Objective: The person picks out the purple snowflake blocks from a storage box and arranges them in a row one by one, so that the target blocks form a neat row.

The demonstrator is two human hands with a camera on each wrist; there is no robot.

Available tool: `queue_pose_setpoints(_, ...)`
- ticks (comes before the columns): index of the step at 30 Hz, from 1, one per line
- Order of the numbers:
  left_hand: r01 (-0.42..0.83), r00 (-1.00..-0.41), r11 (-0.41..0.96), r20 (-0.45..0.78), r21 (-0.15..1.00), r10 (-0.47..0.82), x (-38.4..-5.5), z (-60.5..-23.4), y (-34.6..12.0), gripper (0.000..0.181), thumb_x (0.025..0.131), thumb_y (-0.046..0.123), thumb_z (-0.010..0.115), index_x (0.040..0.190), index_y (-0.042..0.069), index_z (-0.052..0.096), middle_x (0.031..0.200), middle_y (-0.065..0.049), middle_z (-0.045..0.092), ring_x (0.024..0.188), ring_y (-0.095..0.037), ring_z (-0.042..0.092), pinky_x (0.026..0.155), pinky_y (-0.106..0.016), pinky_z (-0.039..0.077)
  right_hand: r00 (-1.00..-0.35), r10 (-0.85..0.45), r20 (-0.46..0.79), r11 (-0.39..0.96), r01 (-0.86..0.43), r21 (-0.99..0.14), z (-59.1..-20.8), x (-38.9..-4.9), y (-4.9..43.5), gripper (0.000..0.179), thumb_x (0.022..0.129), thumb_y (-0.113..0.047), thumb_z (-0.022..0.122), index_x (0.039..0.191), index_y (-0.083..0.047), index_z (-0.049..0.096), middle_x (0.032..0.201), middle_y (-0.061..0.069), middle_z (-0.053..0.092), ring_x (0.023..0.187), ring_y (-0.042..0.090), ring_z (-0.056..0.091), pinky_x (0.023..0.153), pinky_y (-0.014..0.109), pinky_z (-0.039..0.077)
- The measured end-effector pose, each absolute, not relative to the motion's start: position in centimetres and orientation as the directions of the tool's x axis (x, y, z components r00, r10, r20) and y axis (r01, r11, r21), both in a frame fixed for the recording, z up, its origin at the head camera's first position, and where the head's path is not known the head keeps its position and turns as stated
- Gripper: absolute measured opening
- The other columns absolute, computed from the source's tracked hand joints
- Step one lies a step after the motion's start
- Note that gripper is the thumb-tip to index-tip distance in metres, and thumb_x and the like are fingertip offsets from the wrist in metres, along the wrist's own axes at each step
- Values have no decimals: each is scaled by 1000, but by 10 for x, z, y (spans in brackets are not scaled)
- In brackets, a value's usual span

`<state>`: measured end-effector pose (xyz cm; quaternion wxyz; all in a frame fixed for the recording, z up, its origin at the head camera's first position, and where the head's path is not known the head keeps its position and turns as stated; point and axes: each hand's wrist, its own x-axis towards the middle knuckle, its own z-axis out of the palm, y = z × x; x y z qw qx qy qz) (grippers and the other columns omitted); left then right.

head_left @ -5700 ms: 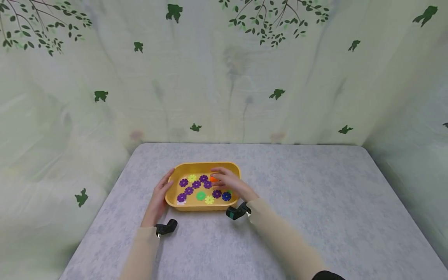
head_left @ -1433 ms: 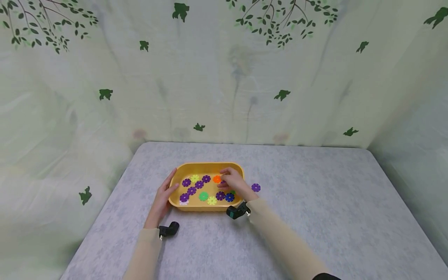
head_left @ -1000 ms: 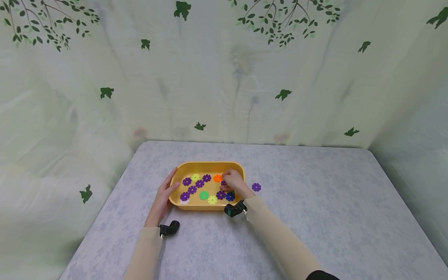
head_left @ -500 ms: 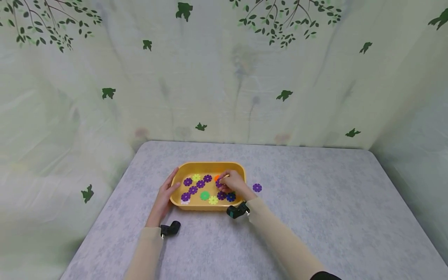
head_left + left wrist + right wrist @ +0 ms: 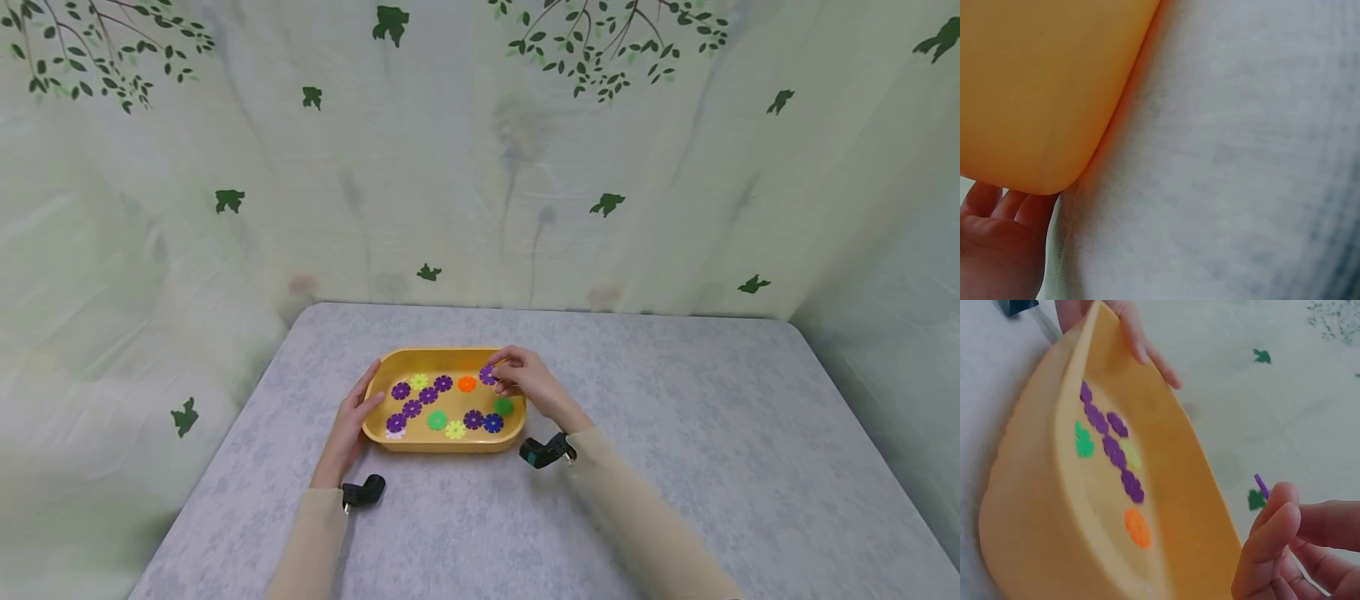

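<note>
A yellow tray (image 5: pixel 442 447) holds several flower-shaped plastic discs. My left hand (image 5: pixel 349 423) grips its left end, thumb over the rim and fingers along the outside wall. Above the tray's right end, my right hand (image 5: pixel 534 385) pinches a purple flower disc (image 5: pixel 1261 485) between thumb and forefinger. In the tray lie several purple discs (image 5: pixel 412 408), a blue disc (image 5: pixel 492 423), an orange disc (image 5: pixel 467 383), light green (image 5: pixel 437 420) and darker green (image 5: pixel 503 406) discs, and yellow discs (image 5: pixel 455 429). A whitish disc (image 5: pixel 394 434) is partly covered by a purple one.
The tray stands on a grey mottled table (image 5: pixel 675 433), left of its middle. A pale curtain (image 5: pixel 465 167) with leaf prints hangs behind and at both sides. Each wrist wears a small black camera, such as the left camera (image 5: pixel 364 491).
My right hand has lifted a purple disc from the tray and moved right, uncovering the green disc. Another purple disc, earlier seen on the table at right, is now hidden behind this hand.
</note>
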<state>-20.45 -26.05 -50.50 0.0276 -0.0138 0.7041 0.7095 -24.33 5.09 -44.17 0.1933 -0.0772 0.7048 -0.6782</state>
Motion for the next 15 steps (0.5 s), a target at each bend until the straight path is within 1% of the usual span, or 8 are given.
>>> queue_pose_setpoints(2, -58, -998, -4, -58, 998, 21, -205, -506, -260, 58, 100, 21, 51, 153, 22, 26, 158, 4, 18, 144, -15, 11, 115, -38, 15, -925, -344, -163, 61, 151, -987, -444, -245, 64, 20, 96, -6, 54, 113, 4, 55, 84, 12, 62, 64, 16, 56, 65, 28, 54)
queue_pose_setpoints(5, -61, -998, -7, -61, 998, 21, -205, -506, -260, 58, 100, 23, 51, 153, 23, 27, 158, 5, 18, 144, -14, 12, 115, -38, 16, -942, -287, -172, 75, 157, -985, -451, -246, 85, 21, 96, -7, 53, 114, 5, 54, 85, 13, 62, 67, 18, 56, 68, 29, 55)
queue_pose_setpoints(8, -65, -998, -5, -64, 998, 21, -204, -506, -260, 58, 100, 24, 51, 153, 24, 27, 158, 6, 19, 144, -14, 12, 115, -38, 17, -956, -227, -184, 85, 168, -982, -462, -247, 107, 22, 96, -7, 53, 114, 5, 54, 86, 13, 62, 68, 18, 57, 69, 29, 55)
queue_pose_setpoints(9, -64, -998, -6, -64, 998, 22, -204, -506, -260, 58, 100, 23, 51, 153, 24, 27, 158, 6, 19, 144, -14, 12, 115, -38, 17, -959, -210, -190, 91, 174, -980, -465, -246, 114, 22, 96, -7, 53, 114, 5, 53, 87, 11, 61, 69, 17, 58, 70, 29, 55)
queue_pose_setpoints(12, -67, -998, -7, -66, 998, 23, -205, -507, -260, 57, 101, 22, 50, 153, 24, 27, 158, 6, 18, 144, -14, 12, 115, -38, 17, -963, -167, -209, 107, 193, -975, -473, -242, 134, 23, 96, -6, 51, 115, 7, 53, 89, 11, 61, 69, 14, 60, 67, 27, 55)
queue_pose_setpoints(15, -69, -997, -15, -69, 998, 23, -205, -507, -260, 56, 101, 21, 49, 153, 24, 27, 158, 6, 18, 144, -14, 12, 115, -38, 16, -964, -150, -219, 111, 204, -973, -482, -238, 151, 23, 97, -3, 49, 115, 10, 52, 91, 13, 62, 70, 14, 62, 67, 27, 56)
